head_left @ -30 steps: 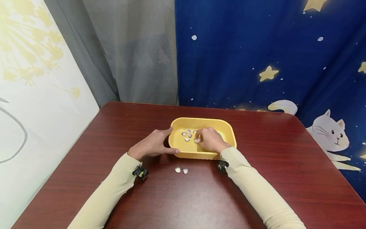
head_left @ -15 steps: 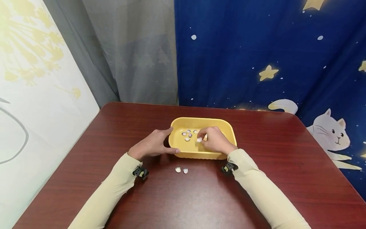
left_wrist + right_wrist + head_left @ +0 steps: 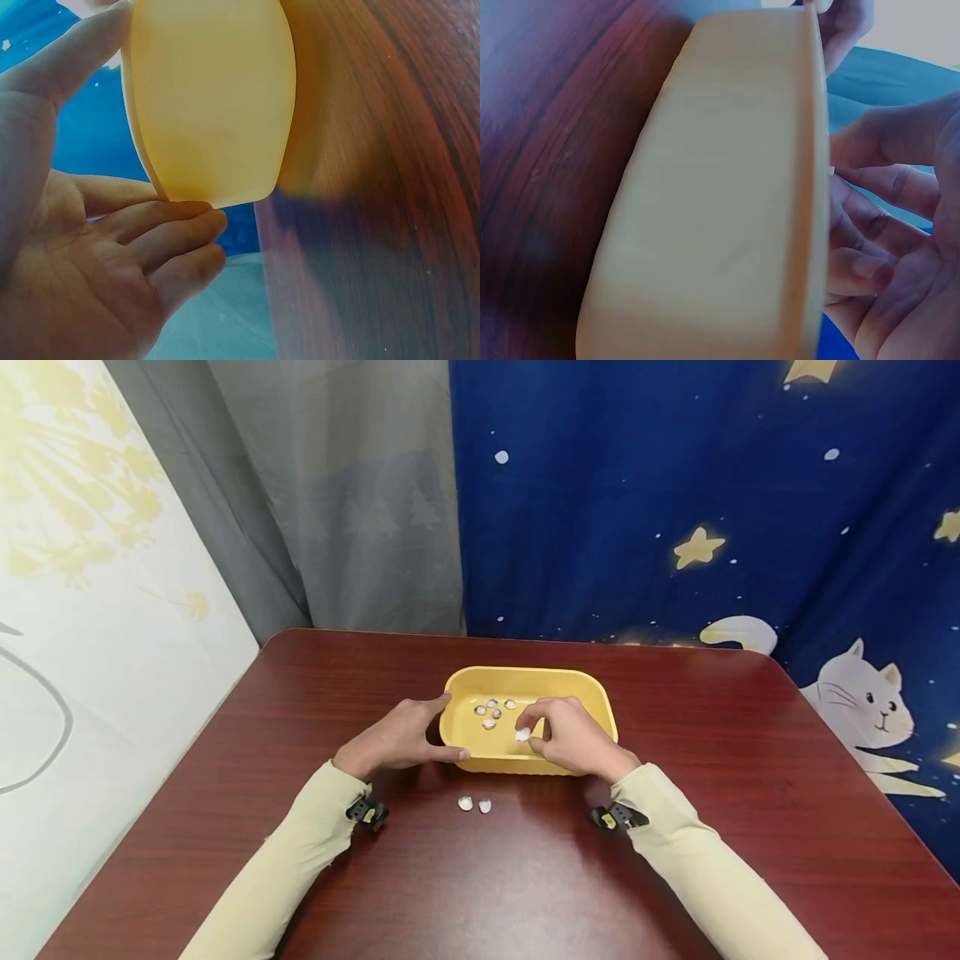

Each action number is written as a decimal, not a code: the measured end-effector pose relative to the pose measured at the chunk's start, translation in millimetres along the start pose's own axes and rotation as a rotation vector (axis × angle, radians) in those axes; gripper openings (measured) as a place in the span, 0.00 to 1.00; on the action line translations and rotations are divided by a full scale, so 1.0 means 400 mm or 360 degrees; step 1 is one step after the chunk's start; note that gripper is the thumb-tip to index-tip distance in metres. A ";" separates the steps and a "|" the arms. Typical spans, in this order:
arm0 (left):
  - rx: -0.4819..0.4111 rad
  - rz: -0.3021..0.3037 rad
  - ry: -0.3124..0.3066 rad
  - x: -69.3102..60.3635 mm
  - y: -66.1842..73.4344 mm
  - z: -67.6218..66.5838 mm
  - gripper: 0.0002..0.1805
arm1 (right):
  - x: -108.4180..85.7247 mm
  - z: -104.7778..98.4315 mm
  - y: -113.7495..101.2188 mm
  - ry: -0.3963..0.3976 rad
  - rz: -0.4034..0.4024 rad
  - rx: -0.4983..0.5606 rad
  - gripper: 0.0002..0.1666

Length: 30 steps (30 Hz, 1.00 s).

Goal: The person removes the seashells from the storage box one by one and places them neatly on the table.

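A yellow plastic tub (image 3: 498, 767) with a rounded rim stands on the table. My left hand (image 3: 397, 739) spans its left end, the thumb on the near rim and the fingers against the far corner; the left wrist view shows fingers touching the end wall (image 3: 214, 97). Inside the tub, my right hand (image 3: 573, 735) pinches a small white shell (image 3: 522, 735) between thumb and index finger. The tub wall hides most of that shell in the right wrist view. Several similar shells (image 3: 489, 724) lie loose on the tub floor, left of the right hand.
Two more shells, one cream (image 3: 466, 804) and one greyish (image 3: 485, 806), lie on the dark red wooden table (image 3: 480, 885) in front of the tub. Behind the table hang a grey curtain (image 3: 367, 527) and a blue one (image 3: 585, 510) with stars.
My right hand has shifted a little to the right and toward me with the shell, uncovering another shell on the tub floor. The left hand stays on the tub.
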State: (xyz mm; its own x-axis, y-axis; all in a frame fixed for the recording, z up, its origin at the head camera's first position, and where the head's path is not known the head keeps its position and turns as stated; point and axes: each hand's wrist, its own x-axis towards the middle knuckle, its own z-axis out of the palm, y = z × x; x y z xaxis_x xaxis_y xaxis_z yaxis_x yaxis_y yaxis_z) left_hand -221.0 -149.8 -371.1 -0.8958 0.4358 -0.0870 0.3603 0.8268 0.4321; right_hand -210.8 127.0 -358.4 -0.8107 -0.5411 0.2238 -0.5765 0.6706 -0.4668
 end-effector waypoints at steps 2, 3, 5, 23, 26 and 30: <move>-0.0009 -0.0003 -0.0005 0.000 0.000 0.000 0.62 | -0.006 -0.004 -0.008 0.0011 -0.0019 -0.0003 0.12; -0.0012 -0.0006 -0.0007 0.000 0.000 0.000 0.62 | -0.009 -0.005 -0.011 0.0020 -0.0029 -0.0005 0.12; -0.0018 -0.0013 -0.0012 0.000 0.001 -0.001 0.62 | -0.014 -0.007 -0.017 0.0040 -0.0055 -0.0008 0.12; -0.0005 0.0006 0.0001 -0.005 0.004 -0.004 0.61 | -0.062 -0.009 -0.052 0.0051 -0.0207 0.0095 0.11; 0.0001 0.0005 0.0005 -0.006 0.005 -0.005 0.61 | -0.069 -0.008 -0.056 -0.0010 -0.0232 0.0127 0.10; 0.0011 0.0023 0.0010 -0.008 0.008 -0.007 0.61 | -0.075 -0.004 -0.060 -0.0080 -0.0300 0.0138 0.09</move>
State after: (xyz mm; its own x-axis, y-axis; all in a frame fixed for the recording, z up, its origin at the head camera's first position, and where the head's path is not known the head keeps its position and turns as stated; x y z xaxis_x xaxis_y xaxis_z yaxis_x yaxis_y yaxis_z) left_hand -217.7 -149.6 -367.1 -0.8921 0.4455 -0.0754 0.3749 0.8230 0.4267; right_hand -172.7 127.9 -352.7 -0.6821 -0.6788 0.2720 -0.7045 0.5104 -0.4931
